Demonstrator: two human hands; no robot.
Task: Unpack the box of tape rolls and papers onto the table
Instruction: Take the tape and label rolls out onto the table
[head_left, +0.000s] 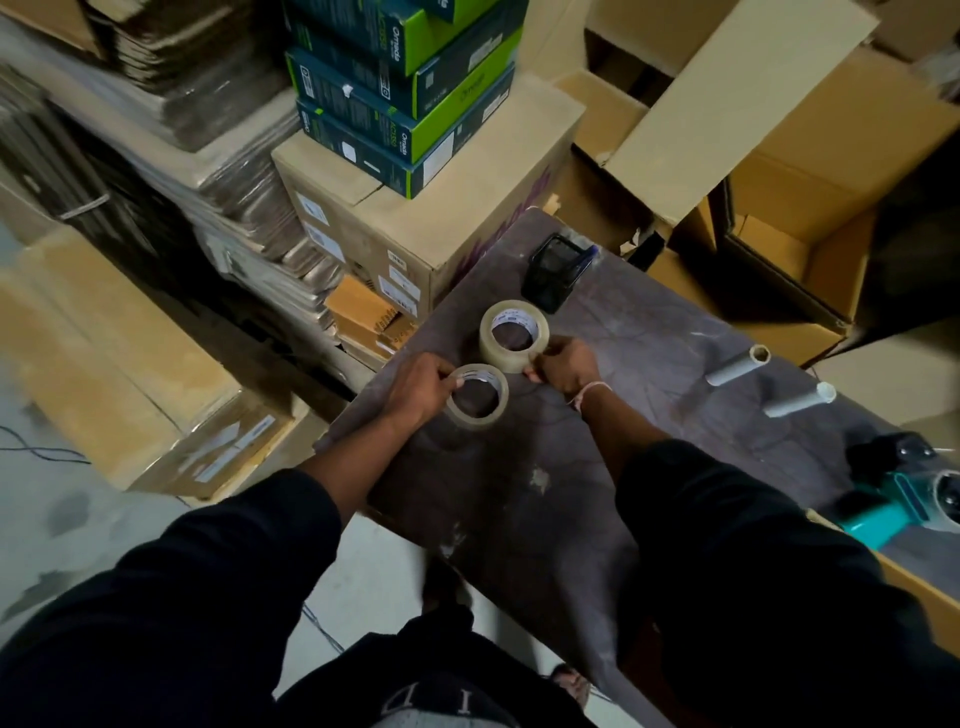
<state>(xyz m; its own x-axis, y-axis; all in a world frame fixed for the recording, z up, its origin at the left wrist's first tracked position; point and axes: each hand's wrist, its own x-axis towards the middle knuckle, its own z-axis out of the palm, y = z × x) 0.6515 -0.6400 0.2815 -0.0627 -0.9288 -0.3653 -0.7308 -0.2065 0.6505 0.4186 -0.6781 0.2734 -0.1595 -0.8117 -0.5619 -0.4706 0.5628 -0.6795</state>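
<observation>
Both dark-sleeved arms reached forward; the left hand (422, 387) and the right hand (566, 366) each had fingers curled closed, gripping.

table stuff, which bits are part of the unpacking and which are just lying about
Job: larger tape roll in right hand; smaller tape roll in left hand; table.
Lying about: black mesh holder, two grey tubes, teal tool, green boxes.

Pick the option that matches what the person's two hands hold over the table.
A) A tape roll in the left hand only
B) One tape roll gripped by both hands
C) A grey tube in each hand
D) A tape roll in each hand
D: the left hand grips the thinner tape roll, while the right hand grips the thicker tape roll beside it.
</observation>
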